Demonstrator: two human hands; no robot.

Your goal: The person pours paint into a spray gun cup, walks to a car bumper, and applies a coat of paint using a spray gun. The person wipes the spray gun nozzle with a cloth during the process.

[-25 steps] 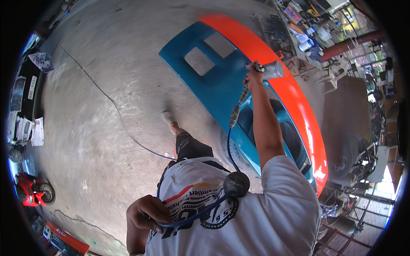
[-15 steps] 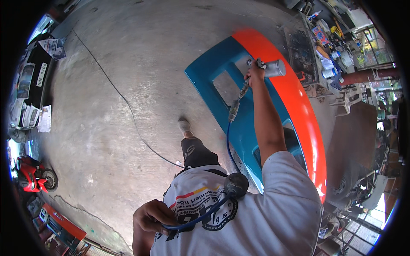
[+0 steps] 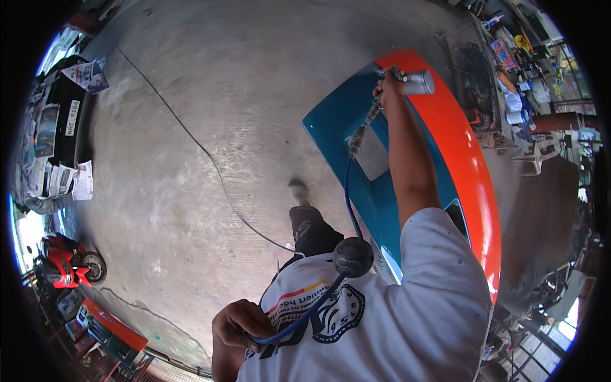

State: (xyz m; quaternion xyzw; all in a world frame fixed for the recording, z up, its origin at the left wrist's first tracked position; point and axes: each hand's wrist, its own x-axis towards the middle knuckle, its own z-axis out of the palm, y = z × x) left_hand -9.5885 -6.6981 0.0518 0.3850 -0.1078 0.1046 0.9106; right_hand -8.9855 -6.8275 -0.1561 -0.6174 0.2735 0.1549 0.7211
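Note:
My right hand (image 3: 390, 86) reaches forward, wrapped round the handle of a spray gun (image 3: 400, 74). A grey metal paint cup (image 3: 420, 82) sticks out to the right of the gun. Under the handle a clear in-line filter (image 3: 356, 141) joins a blue air hose (image 3: 349, 184). The gun is over the far end of a large two-coloured vehicle panel, teal (image 3: 340, 121) on the left and glossy orange-red (image 3: 468, 146) on the right. Near my chest my left hand (image 3: 244, 323) is closed round the hose. A dark round ball (image 3: 354, 257) hangs in front of my shirt, by the hose.
A thin dark hose (image 3: 207, 151) runs across the concrete floor. At left stand a paper-covered dark car (image 3: 70, 121) and a red motorcycle (image 3: 63, 262); another orange and teal panel (image 3: 111, 328) lies lower left. A cluttered workbench (image 3: 509, 83) and white plastic chair (image 3: 541, 155) are at right.
My right hand has carried the spray gun toward the panel's far end. The whole view has shifted, so the surroundings appear farther right. My left hand keeps its hold on the hose.

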